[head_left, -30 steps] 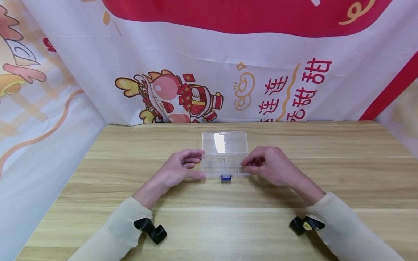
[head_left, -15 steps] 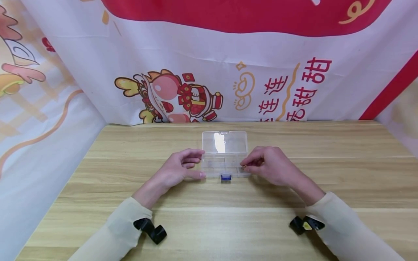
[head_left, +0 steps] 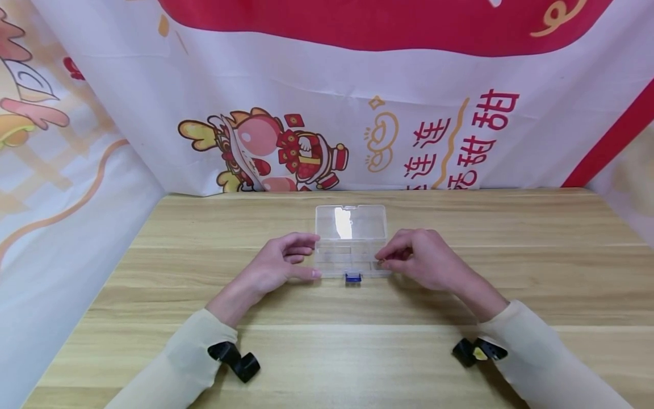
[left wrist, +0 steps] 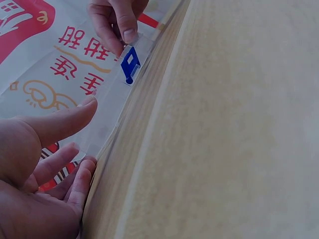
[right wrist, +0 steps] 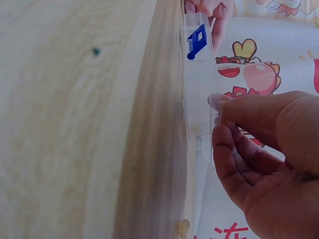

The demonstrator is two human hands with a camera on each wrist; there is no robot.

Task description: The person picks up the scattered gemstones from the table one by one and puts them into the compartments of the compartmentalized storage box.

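Observation:
A clear plastic compartment box (head_left: 334, 258) lies on the table, its lid (head_left: 369, 224) raised toward the back and a blue latch (head_left: 353, 278) hanging from the front edge. My left hand (head_left: 278, 262) holds the box's left end, thumb by the front corner and index finger by the back corner. At the right end, my right hand (head_left: 426, 258) has thumb and index finger pinched together over the front right compartment. Between those fingertips, the right wrist view shows a small, thin, clear plastic piece (right wrist: 215, 105). My other right fingers are curled in.
The wood-grain table (head_left: 327, 363) stretches to both sides and in front of the box. A printed cloth backdrop (head_left: 306, 79) hangs directly behind the table's back edge, and a second cloth (head_left: 61, 227) hangs along the left. Black wrist mounts sit on both sleeves.

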